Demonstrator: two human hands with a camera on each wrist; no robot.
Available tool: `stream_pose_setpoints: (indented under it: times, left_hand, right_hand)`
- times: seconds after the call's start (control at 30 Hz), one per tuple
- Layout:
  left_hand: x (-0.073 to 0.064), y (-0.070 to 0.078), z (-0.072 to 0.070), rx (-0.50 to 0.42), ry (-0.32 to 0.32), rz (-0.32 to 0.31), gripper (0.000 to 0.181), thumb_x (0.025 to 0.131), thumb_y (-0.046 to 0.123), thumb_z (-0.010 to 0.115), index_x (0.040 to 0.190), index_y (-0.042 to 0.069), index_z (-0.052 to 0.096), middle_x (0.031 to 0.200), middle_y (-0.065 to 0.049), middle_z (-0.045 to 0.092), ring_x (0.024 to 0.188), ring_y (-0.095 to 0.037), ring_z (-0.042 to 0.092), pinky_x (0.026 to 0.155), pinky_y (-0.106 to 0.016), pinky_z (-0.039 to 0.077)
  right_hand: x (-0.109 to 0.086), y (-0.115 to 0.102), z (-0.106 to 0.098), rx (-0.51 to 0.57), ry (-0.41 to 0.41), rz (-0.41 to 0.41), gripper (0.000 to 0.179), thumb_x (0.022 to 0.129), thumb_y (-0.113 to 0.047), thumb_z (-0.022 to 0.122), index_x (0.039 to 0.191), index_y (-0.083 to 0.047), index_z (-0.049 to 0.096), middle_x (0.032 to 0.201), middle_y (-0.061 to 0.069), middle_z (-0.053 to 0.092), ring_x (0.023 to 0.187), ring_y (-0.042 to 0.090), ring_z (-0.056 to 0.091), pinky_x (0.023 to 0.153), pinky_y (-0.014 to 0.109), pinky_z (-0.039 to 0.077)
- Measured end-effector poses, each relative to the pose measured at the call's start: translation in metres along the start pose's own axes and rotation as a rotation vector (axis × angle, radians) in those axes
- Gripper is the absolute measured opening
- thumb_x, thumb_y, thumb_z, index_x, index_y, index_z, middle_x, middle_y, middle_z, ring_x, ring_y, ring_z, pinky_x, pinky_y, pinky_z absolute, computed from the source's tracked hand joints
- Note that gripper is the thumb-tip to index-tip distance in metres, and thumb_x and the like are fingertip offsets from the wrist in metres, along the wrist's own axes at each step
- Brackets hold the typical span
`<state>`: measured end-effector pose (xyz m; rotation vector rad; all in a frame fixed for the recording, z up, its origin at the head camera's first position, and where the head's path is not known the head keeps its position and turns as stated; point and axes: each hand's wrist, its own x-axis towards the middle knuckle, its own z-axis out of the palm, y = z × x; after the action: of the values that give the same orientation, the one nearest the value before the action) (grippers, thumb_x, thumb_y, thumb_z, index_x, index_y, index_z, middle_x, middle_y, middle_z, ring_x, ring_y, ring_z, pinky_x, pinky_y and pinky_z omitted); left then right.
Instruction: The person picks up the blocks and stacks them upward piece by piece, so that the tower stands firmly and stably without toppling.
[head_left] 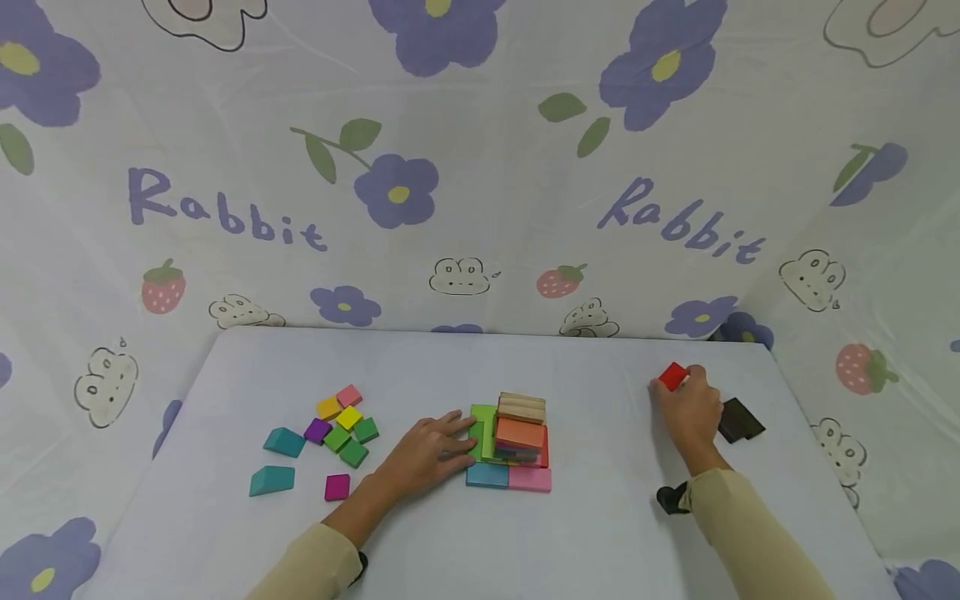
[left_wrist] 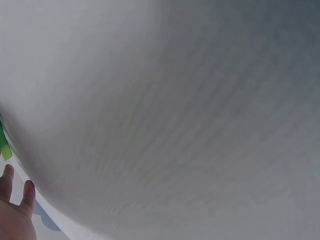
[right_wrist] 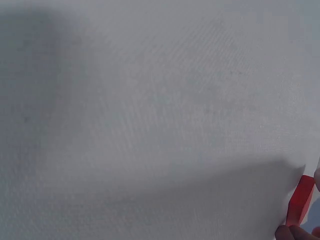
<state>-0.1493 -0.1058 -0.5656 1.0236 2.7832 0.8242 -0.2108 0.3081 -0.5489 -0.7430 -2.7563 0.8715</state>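
Between the thumb and fingers of my right hand (head_left: 688, 408) is a red block (head_left: 672, 376), pinched at the right of the table. The right wrist view shows the same red block (right_wrist: 300, 200) at its lower right corner. My left hand (head_left: 430, 450) has its fingers extended against the light green blocks (head_left: 482, 425) on the left side of a stacked structure. That stack carries an orange block (head_left: 519, 432) and wooden-coloured pieces (head_left: 522, 407) on top. A blue block (head_left: 487, 475) and a pink block (head_left: 530, 478) lie along its front.
Left of the stack lie several small cubes, among them a purple cube (head_left: 317, 431) and a magenta cube (head_left: 337, 487). Two teal blocks (head_left: 272, 480) sit further left. Dark flat pieces (head_left: 739, 420) lie right of my right hand. A printed cloth (head_left: 480, 167) hangs behind the table.
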Motion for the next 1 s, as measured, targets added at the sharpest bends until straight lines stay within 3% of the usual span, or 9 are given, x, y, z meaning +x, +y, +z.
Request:
stream_pose_setpoints:
  times: [0.27, 0.5, 0.67, 0.8, 1.0]
  left_hand:
    - [0.0, 0.0, 0.001, 0.005, 0.002, -0.005, 0.039, 0.094, 0.034, 0.069, 0.126, 0.013, 0.068, 0.146, -0.005, 0.054, 0.142, -0.029, 0.04, 0.109, -0.051, 0.04]
    - [0.0, 0.0, 0.001, -0.007, 0.004, 0.003, 0.038, 0.094, 0.033, 0.07, 0.126, 0.012, 0.068, 0.146, -0.005, 0.053, 0.142, -0.03, 0.04, 0.11, -0.052, 0.039]
    - [0.0, 0.0, 0.001, -0.012, 0.003, 0.008, 0.038, 0.094, 0.032, 0.07, 0.126, 0.011, 0.069, 0.146, -0.006, 0.054, 0.142, -0.031, 0.04, 0.109, -0.052, 0.039]
    - [0.0, 0.001, 0.001, -0.005, 0.002, 0.009, 0.037, 0.094, 0.031, 0.07, 0.125, 0.011, 0.069, 0.145, -0.007, 0.054, 0.141, -0.032, 0.041, 0.108, -0.053, 0.04]
    - [0.001, 0.001, 0.0, -0.001, 0.002, 0.008, 0.038, 0.094, 0.033, 0.07, 0.125, 0.011, 0.069, 0.145, -0.007, 0.054, 0.141, -0.032, 0.041, 0.108, -0.053, 0.041]
  right_hand:
    - [0.003, -0.001, 0.001, -0.016, -0.018, 0.008, 0.063, 0.095, -0.026, 0.066, 0.141, 0.008, 0.039, 0.125, 0.035, 0.057, 0.111, 0.051, 0.056, 0.098, 0.059, 0.048]
    - [0.003, 0.003, 0.001, -0.023, 0.006, -0.004, 0.055, 0.093, -0.017, 0.061, 0.138, 0.009, 0.043, 0.122, 0.035, 0.059, 0.106, 0.052, 0.058, 0.094, 0.059, 0.05]
    - [-0.002, 0.005, -0.001, -0.012, -0.003, -0.045, 0.054, 0.091, -0.014, 0.062, 0.137, 0.006, 0.044, 0.123, 0.034, 0.059, 0.107, 0.051, 0.057, 0.095, 0.059, 0.049]
    - [-0.01, 0.003, -0.006, 0.017, 0.002, -0.185, 0.051, 0.09, -0.012, 0.065, 0.136, 0.004, 0.046, 0.123, 0.032, 0.062, 0.105, 0.048, 0.06, 0.092, 0.058, 0.051]
    - [-0.033, -0.011, -0.017, 0.062, -0.007, -0.532, 0.049, 0.089, -0.003, 0.069, 0.134, 0.001, 0.049, 0.121, 0.028, 0.065, 0.094, 0.042, 0.065, 0.081, 0.055, 0.056]
